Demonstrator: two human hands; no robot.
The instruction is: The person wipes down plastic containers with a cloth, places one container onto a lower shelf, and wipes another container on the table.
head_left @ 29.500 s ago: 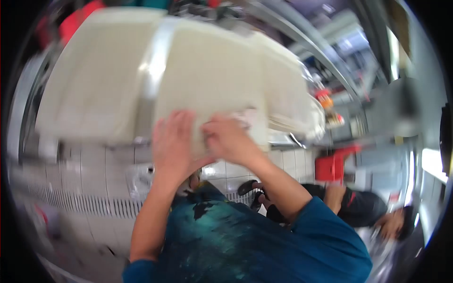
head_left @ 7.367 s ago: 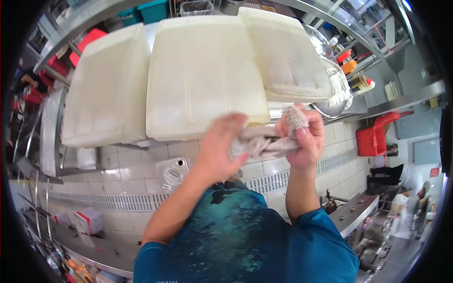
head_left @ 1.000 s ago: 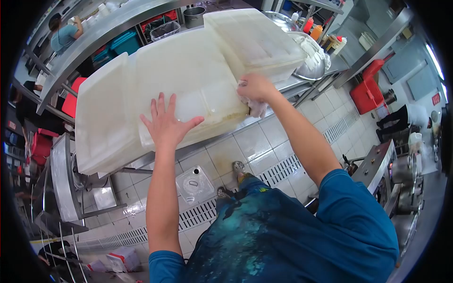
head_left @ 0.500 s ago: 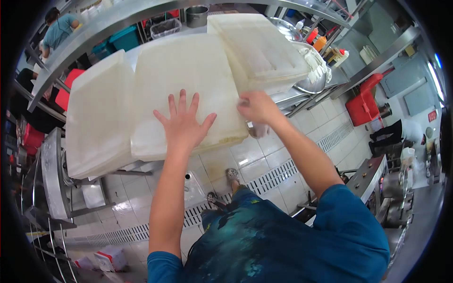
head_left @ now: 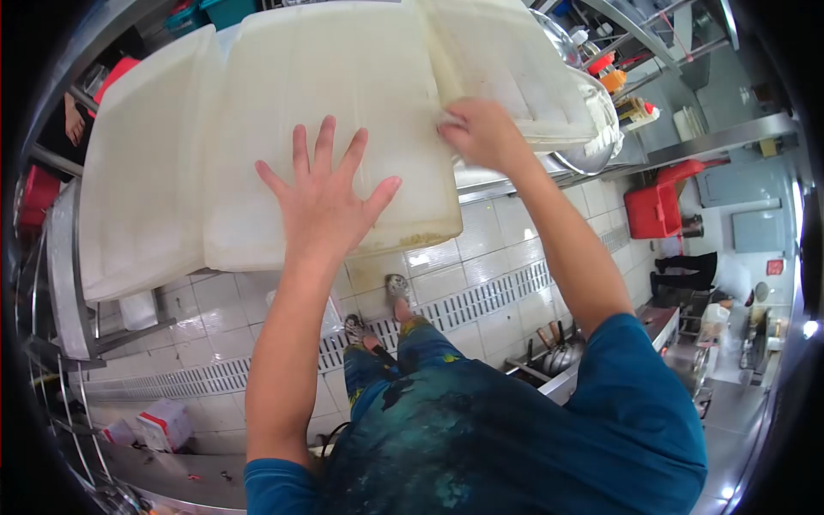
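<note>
A large whitish plastic tub (head_left: 335,73) lies bottom up in the middle of the work surface, with brown grime along its near edge. My left hand (head_left: 322,202) rests flat on it, fingers spread. At the tub's right edge my right hand (head_left: 485,133) is closed and slightly blurred. A small pale bit shows at its fingertips, but what it is I cannot make out. Similar tubs flank the middle one: a left tub (head_left: 150,163) lies tilted against it, and a right tub (head_left: 519,64) sits just beyond my right hand.
Behind the right tub stands a metal bowl (head_left: 601,112) with white cloth in it, near an orange-capped bottle (head_left: 613,81). A red bin (head_left: 652,212) stands on the tiled floor at right, near another person (head_left: 691,270). A drain grate (head_left: 481,305) crosses the floor.
The view has shifted, bringing the tubs higher and larger. My right hand has moved up along the middle tub's right edge. My left hand stays spread on the tub.
</note>
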